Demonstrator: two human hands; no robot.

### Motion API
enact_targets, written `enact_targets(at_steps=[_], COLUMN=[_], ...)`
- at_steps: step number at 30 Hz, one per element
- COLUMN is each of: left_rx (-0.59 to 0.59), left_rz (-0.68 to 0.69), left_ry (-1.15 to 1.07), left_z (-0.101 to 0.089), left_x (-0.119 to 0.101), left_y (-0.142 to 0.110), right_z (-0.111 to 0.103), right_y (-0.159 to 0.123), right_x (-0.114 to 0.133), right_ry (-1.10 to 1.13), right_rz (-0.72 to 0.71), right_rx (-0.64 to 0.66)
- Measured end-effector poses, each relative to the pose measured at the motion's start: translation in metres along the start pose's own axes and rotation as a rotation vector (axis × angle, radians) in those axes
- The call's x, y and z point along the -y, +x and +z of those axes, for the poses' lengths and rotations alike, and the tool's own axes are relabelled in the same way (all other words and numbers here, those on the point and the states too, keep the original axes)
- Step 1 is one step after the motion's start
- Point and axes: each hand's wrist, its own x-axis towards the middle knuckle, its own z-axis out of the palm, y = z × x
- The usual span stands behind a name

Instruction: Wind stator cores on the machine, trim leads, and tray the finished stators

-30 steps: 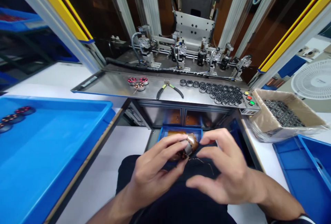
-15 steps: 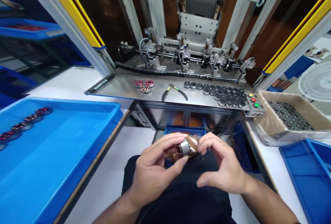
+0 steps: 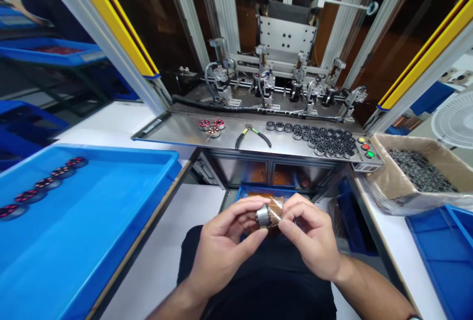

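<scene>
Between the thumb and fingers of my left hand [image 3: 227, 241] is a motor stator [image 3: 263, 216]. Its silver ring faces up, and dark teeth show at its edge. My right hand [image 3: 314, 234] is close by on the right, thumb and fingertips pinched together beside the stator. Whatever lies in that pinch is too small to make out. Shiny brown material [image 3: 275, 210] shows between the hands, partly hidden by them.
Pliers [image 3: 253, 135] lie on the metal ledge [image 3: 177, 130] between wound stators [image 3: 213, 132] and many dark rings [image 3: 328, 140]. Stators line the left blue tray [image 3: 111, 202]. A carton of small parts [image 3: 421, 170] stands right, beside machine buttons [image 3: 365, 147]. Behind are machine fixtures [image 3: 266, 83].
My right thumb has come up to meet the fingers, closing into a pinch beside the stator. My left hand keeps its hold. The whole view has shifted slightly.
</scene>
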Motion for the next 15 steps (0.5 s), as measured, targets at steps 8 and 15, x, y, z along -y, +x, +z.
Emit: enact_targets(at_steps=[8, 15], left_rx=[-0.284, -0.476], left_rz=[0.109, 0.079], left_ry=[0.048, 0.032], left_z=[-0.053, -0.063], left_x=[-0.003, -0.011], left_y=[-0.003, -0.021], right_z=[0.01, 0.054], right_y=[0.145, 0.23], right_x=[-0.052, -0.122], right_ry=[-0.855, -1.079], right_rz=[0.024, 0.226], right_rx=[0.069, 0.096])
